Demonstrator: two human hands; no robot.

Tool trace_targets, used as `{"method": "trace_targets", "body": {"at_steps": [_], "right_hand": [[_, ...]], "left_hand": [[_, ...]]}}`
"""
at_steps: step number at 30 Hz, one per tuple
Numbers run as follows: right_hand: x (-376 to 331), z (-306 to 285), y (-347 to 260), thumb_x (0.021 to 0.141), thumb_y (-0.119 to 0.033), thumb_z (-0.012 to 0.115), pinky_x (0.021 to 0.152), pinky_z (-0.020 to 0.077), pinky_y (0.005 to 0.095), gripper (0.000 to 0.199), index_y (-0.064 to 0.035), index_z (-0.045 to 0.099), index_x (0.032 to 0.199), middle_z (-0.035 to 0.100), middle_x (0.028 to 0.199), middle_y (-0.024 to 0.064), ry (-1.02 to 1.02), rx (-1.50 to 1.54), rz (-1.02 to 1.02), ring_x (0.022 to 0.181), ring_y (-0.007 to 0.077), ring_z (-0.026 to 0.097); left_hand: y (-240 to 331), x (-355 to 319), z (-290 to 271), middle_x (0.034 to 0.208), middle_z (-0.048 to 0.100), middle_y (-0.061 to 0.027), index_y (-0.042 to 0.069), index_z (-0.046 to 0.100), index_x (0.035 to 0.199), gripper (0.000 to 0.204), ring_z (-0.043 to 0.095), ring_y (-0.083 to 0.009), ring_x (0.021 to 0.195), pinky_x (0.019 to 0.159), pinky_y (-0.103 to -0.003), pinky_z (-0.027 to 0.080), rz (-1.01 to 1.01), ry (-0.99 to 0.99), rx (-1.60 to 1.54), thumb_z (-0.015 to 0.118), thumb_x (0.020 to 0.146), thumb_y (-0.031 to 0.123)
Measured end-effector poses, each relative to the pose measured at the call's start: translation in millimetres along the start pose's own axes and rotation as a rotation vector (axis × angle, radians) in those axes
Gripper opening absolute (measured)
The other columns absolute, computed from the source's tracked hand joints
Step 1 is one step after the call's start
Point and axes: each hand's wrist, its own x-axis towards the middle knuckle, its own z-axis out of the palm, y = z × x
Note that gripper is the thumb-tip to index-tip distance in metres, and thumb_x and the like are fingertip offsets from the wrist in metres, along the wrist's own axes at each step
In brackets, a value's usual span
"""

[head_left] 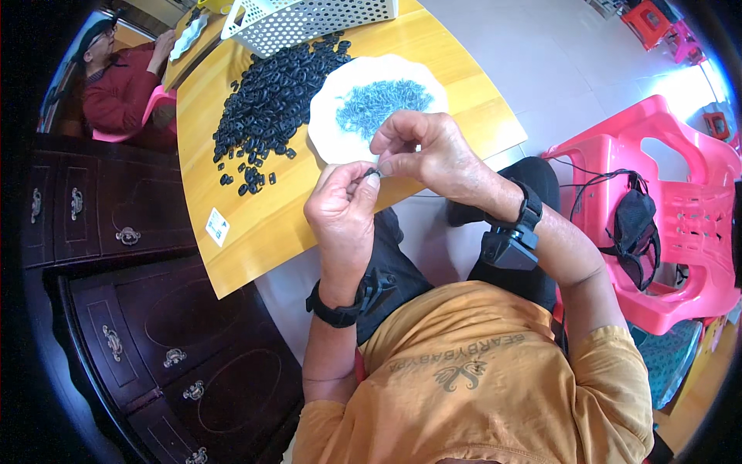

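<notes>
My left hand (pixel 342 207) pinches a small black plastic piece (pixel 372 172) between thumb and fingertips, just past the table's near edge. My right hand (pixel 434 156) meets it there, thumb and forefinger closed together beside the piece; whatever they hold is too small to make out. Just beyond both hands stands a white scalloped plate (pixel 323 124) bearing a heap of small, thin, silvery metal pieces (pixel 384 107). To its left spreads a big pile of little black plastic parts (pixel 270 100), some ring-shaped, with a few scattered toward me.
A white perforated basket (pixel 313 25) stands at the far side of the yellow wooden table (pixel 263 236). A white label lies near its left edge. Dark drawers (pixel 139 309) are at left, a pink chair (pixel 665 216) with a black bag at right. Another person sits far left.
</notes>
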Motion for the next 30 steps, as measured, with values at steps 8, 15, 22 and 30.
{"method": "trace_targets", "body": {"at_steps": [8,15,22,30], "right_hand": [[1.1,6.6,-2.5,0.072,0.006,0.063,0.065,0.0462,0.0228,0.011,0.0001,0.059,0.08,0.058,0.072,0.0004,-0.015,-0.064,0.038,0.07,0.0067,0.054],[4.4,24.6,-6.9,0.069,0.007,0.064,0.059,0.0461,0.0237,0.013,-0.0001,0.059,0.078,0.058,0.067,0.0011,-0.045,-0.125,0.045,0.064,0.0073,0.054],[13.5,55.6,-8.1,0.069,0.002,0.067,0.061,0.0483,0.0298,0.015,0.0002,0.06,0.081,0.063,0.07,0.0088,-0.094,-0.429,-0.263,0.066,0.0184,0.061],[65.3,83.1,-16.8,0.074,-0.01,0.063,0.066,0.0472,0.0376,0.014,-0.0002,0.064,0.084,0.063,0.076,0.0157,-0.188,-0.643,-0.336,0.074,0.0308,0.061]], "left_hand": [[-4.7,-7.1,0.0,0.077,0.057,-0.0003,-0.006,0.063,0.091,0.012,0.049,-0.0041,0.063,0.056,-0.016,0.041,0.014,0.039,0.072,0.062,0.078,-0.006],[-14.2,-18.4,-10.3,0.076,0.058,-0.0018,-0.005,0.063,0.091,0.012,0.052,-0.0055,0.061,0.051,-0.018,0.043,-0.026,0.124,-0.018,0.063,0.079,-0.004],[-28.1,-31.4,-37.3,0.078,0.061,-0.0056,-0.006,0.061,0.094,0.014,0.055,-0.0087,0.062,0.053,-0.02,0.046,-0.108,0.248,-0.273,0.064,0.08,-0.002],[-29.8,-30.0,-74.7,0.078,0.062,-0.0082,-0.006,0.061,0.092,0.012,0.056,-0.0115,0.06,0.053,-0.022,0.047,-0.201,0.351,-0.467,0.063,0.081,0.0]]}}
